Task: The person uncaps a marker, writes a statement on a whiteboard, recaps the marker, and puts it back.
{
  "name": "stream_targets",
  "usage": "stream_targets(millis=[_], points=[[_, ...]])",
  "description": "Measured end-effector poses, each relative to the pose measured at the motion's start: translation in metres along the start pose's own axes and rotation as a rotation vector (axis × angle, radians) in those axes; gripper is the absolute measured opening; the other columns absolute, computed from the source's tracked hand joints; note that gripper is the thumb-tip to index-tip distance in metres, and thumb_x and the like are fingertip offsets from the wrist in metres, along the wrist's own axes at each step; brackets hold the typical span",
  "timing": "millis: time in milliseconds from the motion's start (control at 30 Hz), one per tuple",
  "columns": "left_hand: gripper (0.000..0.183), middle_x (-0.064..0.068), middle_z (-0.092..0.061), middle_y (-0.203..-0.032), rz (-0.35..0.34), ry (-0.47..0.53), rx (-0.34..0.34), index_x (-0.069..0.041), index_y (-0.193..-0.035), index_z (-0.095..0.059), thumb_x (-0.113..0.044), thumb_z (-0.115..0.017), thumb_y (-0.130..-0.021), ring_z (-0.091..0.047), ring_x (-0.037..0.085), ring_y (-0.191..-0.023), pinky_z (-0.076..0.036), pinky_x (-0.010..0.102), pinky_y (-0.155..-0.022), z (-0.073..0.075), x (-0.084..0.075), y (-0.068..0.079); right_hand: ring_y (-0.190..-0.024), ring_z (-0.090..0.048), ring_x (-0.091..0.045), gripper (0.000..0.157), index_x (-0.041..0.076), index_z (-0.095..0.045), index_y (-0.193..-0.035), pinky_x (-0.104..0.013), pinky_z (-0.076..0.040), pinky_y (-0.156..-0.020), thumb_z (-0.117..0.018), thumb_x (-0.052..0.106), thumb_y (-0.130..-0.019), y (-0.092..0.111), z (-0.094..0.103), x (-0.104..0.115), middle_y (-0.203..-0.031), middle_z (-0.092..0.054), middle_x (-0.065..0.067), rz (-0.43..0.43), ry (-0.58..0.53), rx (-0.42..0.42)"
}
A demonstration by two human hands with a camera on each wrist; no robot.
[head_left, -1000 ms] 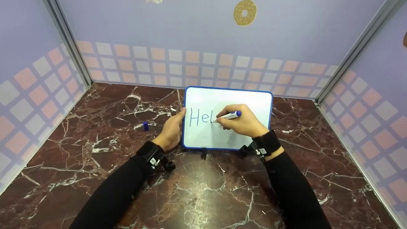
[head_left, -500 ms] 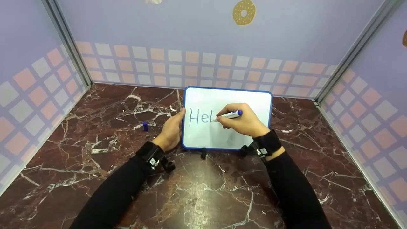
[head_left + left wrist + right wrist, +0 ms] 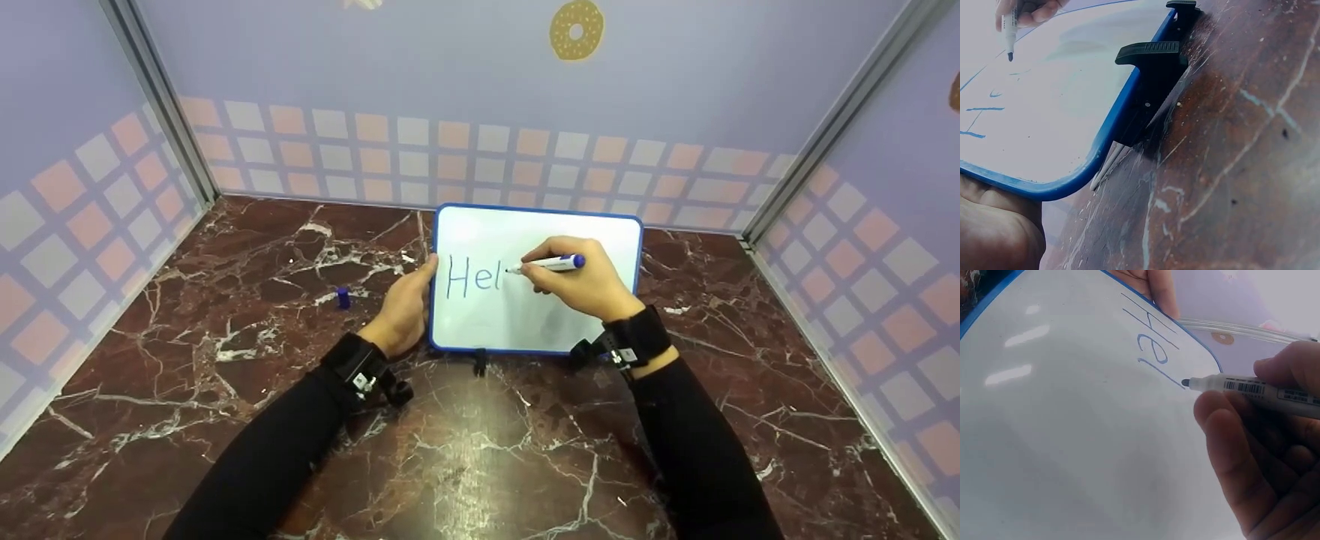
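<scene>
Pinching a slim white marker pen with a blue end [image 3: 553, 264] between thumb and fingers of the right hand [image 3: 583, 281]; holding it at the face of a white rectangular board with a blue frame [image 3: 480, 322], dark tip just beside the "l" of the handwritten blue letters "Hel" [image 3: 484, 279]. Cannot tell contact of tip with board. Resting the left hand [image 3: 401, 311] against the left edge, thumb at the frame; cannot tell the set of its other fingers, hidden by the board. Seated along the lower edge in black plastic holders [image 3: 1151, 56], on a dark red-brown marbled counter [image 3: 472, 450]. Farther left, on the counter, well apart from the board: a small blue cylindrical cap [image 3: 343, 298]. Around both wrists, black straps [image 3: 637, 335]. Behind, a lilac wall with pink and white squares [image 3: 420, 60].
</scene>
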State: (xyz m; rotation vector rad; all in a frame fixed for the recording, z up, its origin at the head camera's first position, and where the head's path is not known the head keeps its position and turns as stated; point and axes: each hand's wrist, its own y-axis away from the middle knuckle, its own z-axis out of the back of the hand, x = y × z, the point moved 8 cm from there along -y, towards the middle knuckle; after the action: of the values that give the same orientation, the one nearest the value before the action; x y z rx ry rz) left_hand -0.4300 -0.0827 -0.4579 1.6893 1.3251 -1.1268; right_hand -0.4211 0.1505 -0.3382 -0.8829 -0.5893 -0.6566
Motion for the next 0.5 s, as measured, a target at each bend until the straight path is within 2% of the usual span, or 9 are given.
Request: stream_targets(millis=[233, 500], points=[[0.054, 0.016, -0.079, -0.126, -0.005, 0.001, 0.005, -0.005, -0.145, -0.065, -0.047, -0.041, -0.121, -0.078, 0.031, -0.107, -0.066, 0.048, -0.089, 0.0003, 0.0001, 0.001, -0.069, -0.075, -0.019, 0.006, 0.004, -0.085, -0.106, -0.029, -0.064, -0.066, -0.08, 0.003, -0.102, -0.0004, 0.0032, 0.0032, -0.08, -0.079, -0.005, 0.058, 0.004, -0.03], [0.054, 0.018, -0.079, -0.125, -0.001, 0.009, -0.003, -0.004, -0.143, -0.066, -0.047, -0.042, -0.121, -0.079, 0.032, -0.106, -0.067, 0.049, -0.089, -0.0006, -0.0004, 0.0011, -0.07, -0.075, -0.019, 0.006, 0.003, -0.085, -0.107, -0.029, -0.064, -0.066, -0.08, 0.004, -0.103, -0.001, 0.0024, 0.0019, -0.084, -0.08, -0.004, 0.047, 0.01, -0.039]])
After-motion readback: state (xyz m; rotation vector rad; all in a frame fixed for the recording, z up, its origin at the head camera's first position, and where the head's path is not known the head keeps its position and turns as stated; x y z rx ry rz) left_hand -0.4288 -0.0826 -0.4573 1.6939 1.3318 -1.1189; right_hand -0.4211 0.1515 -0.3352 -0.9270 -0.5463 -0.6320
